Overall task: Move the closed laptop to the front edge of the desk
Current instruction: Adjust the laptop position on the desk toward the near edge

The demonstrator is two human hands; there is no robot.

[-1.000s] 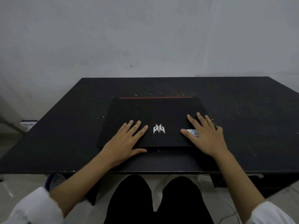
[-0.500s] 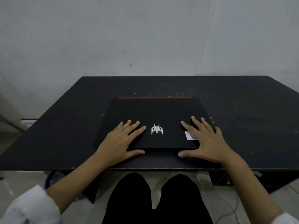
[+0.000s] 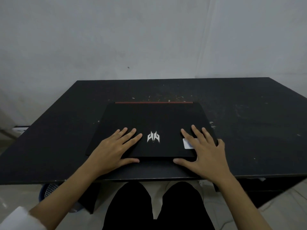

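Observation:
A closed black laptop [image 3: 154, 118] with a silver logo and a red strip along its far edge lies flat on the black desk [image 3: 249, 130], a short way back from the front edge. My left hand [image 3: 111, 150] rests on the lid's near-left part, fingers spread and thumb along the laptop's front edge. My right hand [image 3: 204, 155] covers the near-right corner. Its fingers lie partly over a white sticker [image 3: 186, 143] and its thumb sits against the front edge.
The desk top is scuffed with pale specks behind the laptop. A plain grey wall stands behind it. Below the front edge are my dark-trousered legs and, at the lower left, a mesh bin [image 3: 48, 191] on the floor.
The laptop has slid a little toward the desk's front edge. My right hand shifted outward to the corner and its thumb dropped from the lid to the front edge.

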